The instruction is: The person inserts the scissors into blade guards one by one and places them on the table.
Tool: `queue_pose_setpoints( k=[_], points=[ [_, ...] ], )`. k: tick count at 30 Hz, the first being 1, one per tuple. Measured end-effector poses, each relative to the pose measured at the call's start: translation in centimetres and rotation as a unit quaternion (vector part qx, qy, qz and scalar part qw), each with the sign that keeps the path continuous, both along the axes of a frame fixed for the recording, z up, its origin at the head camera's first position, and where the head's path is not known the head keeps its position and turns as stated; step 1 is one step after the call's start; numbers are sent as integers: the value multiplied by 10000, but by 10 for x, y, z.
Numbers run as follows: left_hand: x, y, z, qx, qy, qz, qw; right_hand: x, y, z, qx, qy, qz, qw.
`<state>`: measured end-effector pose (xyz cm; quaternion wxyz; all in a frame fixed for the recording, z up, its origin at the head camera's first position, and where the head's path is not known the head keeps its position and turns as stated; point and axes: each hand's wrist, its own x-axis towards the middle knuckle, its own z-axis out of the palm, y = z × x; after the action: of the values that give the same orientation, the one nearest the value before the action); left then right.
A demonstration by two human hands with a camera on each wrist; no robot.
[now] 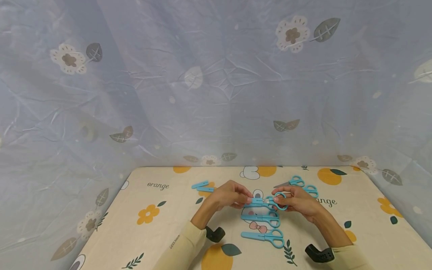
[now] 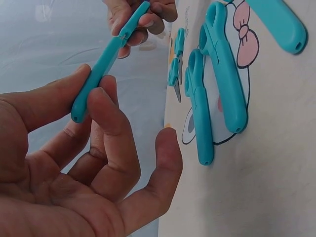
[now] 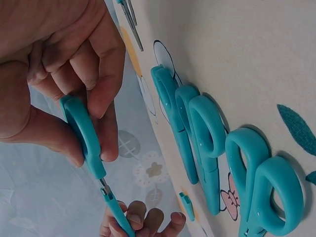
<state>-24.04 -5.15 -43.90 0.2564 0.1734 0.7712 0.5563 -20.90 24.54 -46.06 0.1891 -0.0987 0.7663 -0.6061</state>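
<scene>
Two hands raised over table [image 1: 162, 210], left hand [image 1: 227, 195] pinching blue sheath [image 1: 254, 203], right hand [image 1: 297, 201] gripping scissors [image 1: 277, 200] handle

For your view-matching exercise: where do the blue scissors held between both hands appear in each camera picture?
Head: held scissors at centre, above the table.
Left wrist: upper left, cap end pinched by the left hand.
Right wrist: left side, handles gripped by the right hand.
Shared landmark: capped scissors on the table.
</scene>
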Motion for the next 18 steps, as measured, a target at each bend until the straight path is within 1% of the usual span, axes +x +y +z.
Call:
queue_pose_setpoints(
  k=[4, 7, 14, 18],
  points=[
    [0, 1, 0, -23, -17, 70, 10000, -1, 0, 0, 40, 13, 2, 10000],
    [0, 2, 0, -44, 37, 126, 9999, -2, 0, -1, 59, 26, 5, 10000],
    [1, 4, 0, -87, 380, 190, 9991, -2, -3, -2, 25, -27, -68, 10000],
    [0, 5, -1, -151, 602, 172, 9979, -1, -5, -1, -5, -1, -95, 10000]
  ],
)
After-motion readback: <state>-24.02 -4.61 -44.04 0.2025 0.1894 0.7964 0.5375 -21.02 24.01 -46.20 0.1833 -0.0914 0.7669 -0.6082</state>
